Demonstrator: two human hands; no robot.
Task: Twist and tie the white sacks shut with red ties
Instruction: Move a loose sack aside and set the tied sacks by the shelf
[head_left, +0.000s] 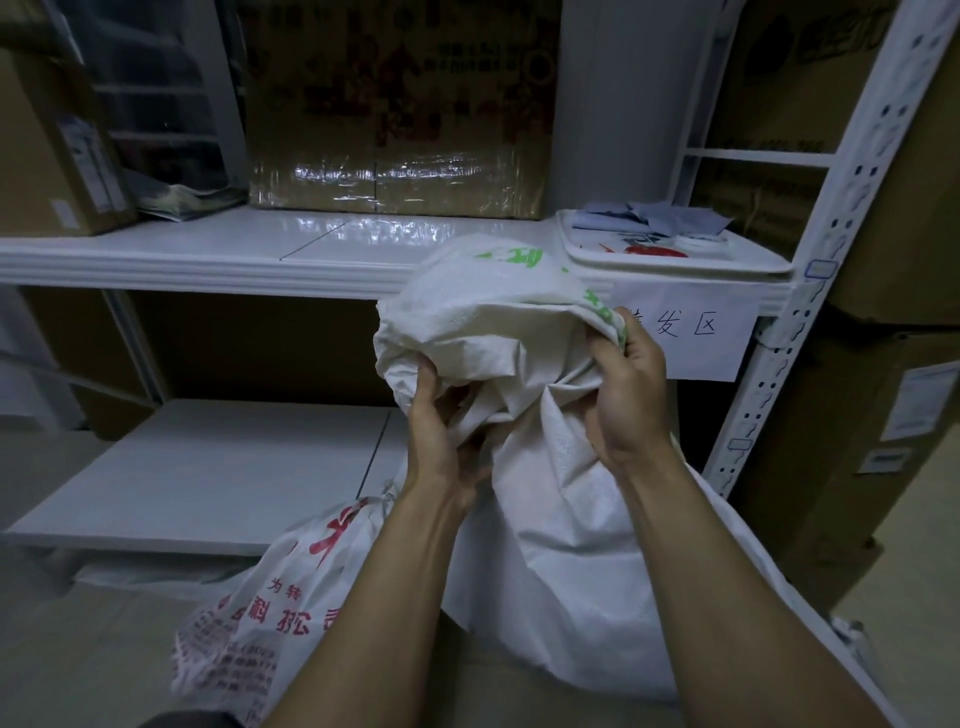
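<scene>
White sack (561, 519) neck bunched, green print above

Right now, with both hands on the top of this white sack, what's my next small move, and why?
Probably keep twisting the neck tighter. Both the left hand and right hand grip the white sack, but its top still billows loose, and no red tie is in either hand.

Held sack (524, 332) white woven, green print near top. Second sack (270, 613) white, red characters. Shelf (208, 249) glossy white. Tray (675, 260) white, red mark. Paper sign (691, 338) white, black handwriting. Boxes (400, 104) brown.
</scene>
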